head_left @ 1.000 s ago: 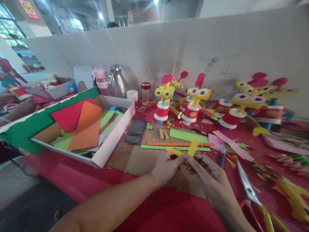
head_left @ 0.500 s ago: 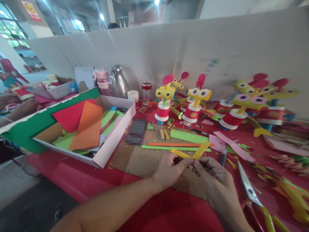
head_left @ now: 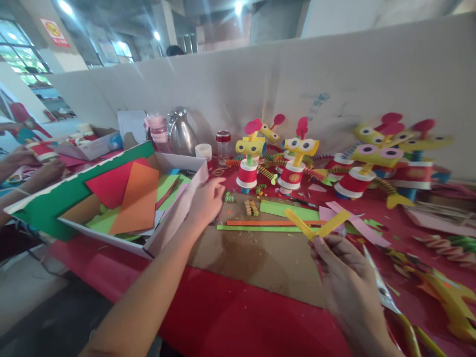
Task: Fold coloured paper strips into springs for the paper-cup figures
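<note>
My right hand (head_left: 347, 275) pinches two yellow paper strips (head_left: 329, 228) where they meet, and their free ends spread upward in a V. It is above the right side of a brown cardboard sheet (head_left: 256, 263). My left hand (head_left: 208, 201) reaches beside the right wall of a white box (head_left: 178, 218); its fingers stretch forward, and nothing shows in them. Just past the right hand's strips, a long orange strip (head_left: 267, 223), a thin green strip (head_left: 256, 228) and a wider green strip (head_left: 288, 209) lie on the cardboard. Small folded paper springs (head_left: 251, 208) are behind them.
Several paper-cup figures (head_left: 292, 173) with yellow heads stand at the back. Scissors (head_left: 386, 292) lie to the right among paper scraps. The box holds coloured sheets (head_left: 137, 198). A steel jug (head_left: 181, 131) and a glass jar (head_left: 223, 146) stand behind. Another person's hands (head_left: 46, 171) work at far left.
My left hand has let go of the yellow strips and moved left and forward to the box's edge. My right hand keeps the strips and has shifted slightly right. The view has tilted a little.
</note>
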`<state>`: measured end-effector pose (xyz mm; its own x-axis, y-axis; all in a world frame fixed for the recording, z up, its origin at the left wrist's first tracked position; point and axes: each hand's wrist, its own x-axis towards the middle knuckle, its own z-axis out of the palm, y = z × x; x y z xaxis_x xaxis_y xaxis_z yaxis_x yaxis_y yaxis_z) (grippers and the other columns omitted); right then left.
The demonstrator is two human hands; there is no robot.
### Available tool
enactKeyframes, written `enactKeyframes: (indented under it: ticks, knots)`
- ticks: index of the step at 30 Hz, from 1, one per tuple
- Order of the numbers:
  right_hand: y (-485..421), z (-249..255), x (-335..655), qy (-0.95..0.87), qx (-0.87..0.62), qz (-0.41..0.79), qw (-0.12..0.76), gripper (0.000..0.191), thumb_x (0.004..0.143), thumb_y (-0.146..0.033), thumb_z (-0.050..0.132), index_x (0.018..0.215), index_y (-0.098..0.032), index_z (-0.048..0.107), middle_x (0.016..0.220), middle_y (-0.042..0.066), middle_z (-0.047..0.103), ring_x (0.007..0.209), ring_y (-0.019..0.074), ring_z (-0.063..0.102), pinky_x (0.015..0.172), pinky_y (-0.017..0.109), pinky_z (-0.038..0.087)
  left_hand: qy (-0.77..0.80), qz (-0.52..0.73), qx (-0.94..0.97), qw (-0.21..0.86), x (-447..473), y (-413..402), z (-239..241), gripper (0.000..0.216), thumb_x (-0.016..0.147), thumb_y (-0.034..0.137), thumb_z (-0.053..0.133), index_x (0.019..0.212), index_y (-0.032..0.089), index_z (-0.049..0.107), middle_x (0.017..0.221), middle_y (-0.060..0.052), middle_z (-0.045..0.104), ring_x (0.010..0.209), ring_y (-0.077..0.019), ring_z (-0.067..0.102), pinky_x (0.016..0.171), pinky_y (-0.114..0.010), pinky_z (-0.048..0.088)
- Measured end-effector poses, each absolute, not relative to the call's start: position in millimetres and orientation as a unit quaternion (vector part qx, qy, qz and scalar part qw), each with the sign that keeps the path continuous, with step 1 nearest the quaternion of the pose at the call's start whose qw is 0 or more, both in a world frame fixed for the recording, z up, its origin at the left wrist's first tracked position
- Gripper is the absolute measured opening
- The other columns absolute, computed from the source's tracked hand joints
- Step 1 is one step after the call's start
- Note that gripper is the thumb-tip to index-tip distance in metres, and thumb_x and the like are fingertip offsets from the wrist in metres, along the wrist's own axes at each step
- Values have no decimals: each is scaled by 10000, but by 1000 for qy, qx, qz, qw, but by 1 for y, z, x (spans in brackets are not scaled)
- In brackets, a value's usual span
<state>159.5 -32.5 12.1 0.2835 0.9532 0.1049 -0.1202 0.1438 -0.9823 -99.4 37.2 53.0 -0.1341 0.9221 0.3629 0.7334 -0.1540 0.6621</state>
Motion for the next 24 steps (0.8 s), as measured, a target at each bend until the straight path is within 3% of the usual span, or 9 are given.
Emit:
enactKeyframes:
  ticks: [2,5,14,20,24]
  knots:
    - [-33,14,159,-393,-490,444,639,187,722,-367,742,781,-228,631,711,-26,542,638,115,480,567,239,374,699,302,647,28,-125,49,47,394,925,321,386,1213,156,598,1017,-123,708,1049,-272,592,925,-383,421]
    - [-33,15,159,-381,-482,464,638,164,725,-346,746,777,-234,639,705,-36,543,641,100,466,575,221,368,697,240,675,22,-142,58,31,452,946,305,327,1297,109,532,1031,-139,708,1027,-263,609,922,-365,426]
    - [-33,14,159,-387,-487,448,642,181,726,-350,742,784,-212,640,710,-16,552,633,110,468,572,241,366,676,202,708,0,-131,66,6,453,914,195,390,1359,149,463,1098,-120,686,1063,-226,586,918,-326,436]
    - [-35,19,158,-399,-483,443,641,165,738,-337,729,780,-212,630,706,-12,528,636,115,452,566,232,369,685,179,706,19,-134,69,10,715,691,-26,477,1384,145,431,1189,-110,661,1131,-276,551,907,-360,445]
    - [-36,19,156,-401,-494,449,628,172,739,-354,720,778,-214,628,711,-7,542,625,117,457,551,231,371,683,220,696,22,-119,57,29,623,730,-12,447,1328,152,508,1207,-126,645,1076,-269,585,906,-377,449]
